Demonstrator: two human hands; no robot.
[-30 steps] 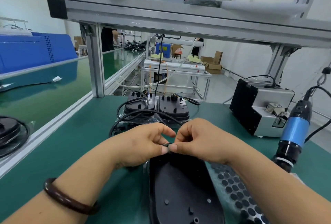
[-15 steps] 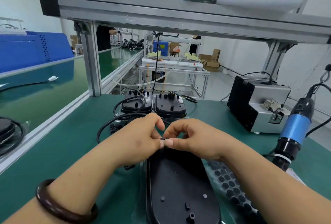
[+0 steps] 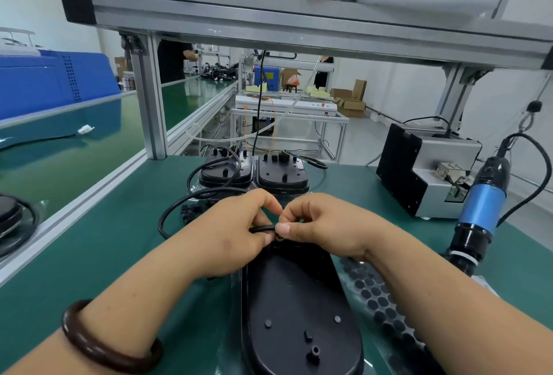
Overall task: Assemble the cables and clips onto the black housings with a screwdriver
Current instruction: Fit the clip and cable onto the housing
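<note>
- Head view, centre: pinched a black cable (image 3: 261, 228) between the thumb and curled forefinger of the left hand (image 3: 236, 234), just above the far end of the near black housing (image 3: 299, 299).
- Met the same cable end with the right hand (image 3: 323, 228), fingers curled and thumb tip pressed onto it (whatever small part sat under the thumb was too hidden to tell).
- Lay flat on the green bench mat (image 3: 104, 249), lengthwise toward the wearer, pegs and bosses facing up, as regards that housing.
- Ran leftward in a loop over the mat, as regards the cable's remainder, toward two further housings (image 3: 226, 171) set side by side farther back.
- Left the blue electric screwdriver (image 3: 481, 204) untouched at far right, tip down, well apart from both hands.
- Had a sheet of round black pads (image 3: 377, 299) just right of the near housing, partly beneath the right forearm.
- Wore a dark bracelet (image 3: 98, 344) on the left wrist.
- Showed a grey-and-black machine box (image 3: 425, 171) beyond the screwdriver.
</note>
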